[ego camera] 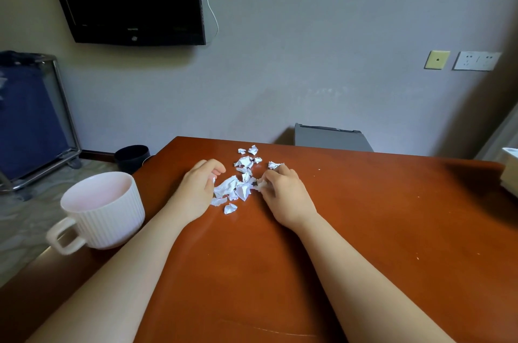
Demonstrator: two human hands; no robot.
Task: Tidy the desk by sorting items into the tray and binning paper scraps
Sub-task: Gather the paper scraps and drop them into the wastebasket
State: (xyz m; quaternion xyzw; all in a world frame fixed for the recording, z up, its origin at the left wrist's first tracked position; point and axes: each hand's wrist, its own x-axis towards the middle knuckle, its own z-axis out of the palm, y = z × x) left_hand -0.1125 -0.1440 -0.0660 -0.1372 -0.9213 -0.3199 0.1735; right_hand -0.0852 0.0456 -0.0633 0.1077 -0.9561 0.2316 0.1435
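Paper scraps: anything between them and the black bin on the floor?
Nothing fixed. Bare desk runs from the paper scraps to the left edge; the bin stands on the floor just past it. Only the left hand lies on that side; the mug sits nearer, off the line.

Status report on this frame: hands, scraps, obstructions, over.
Hands: right hand pinching a scrap; left hand cupped beside paper scraps, grip unclear. Scraps clustered on desk. Nearby: black bin on floor past far-left corner; white mug at left edge.
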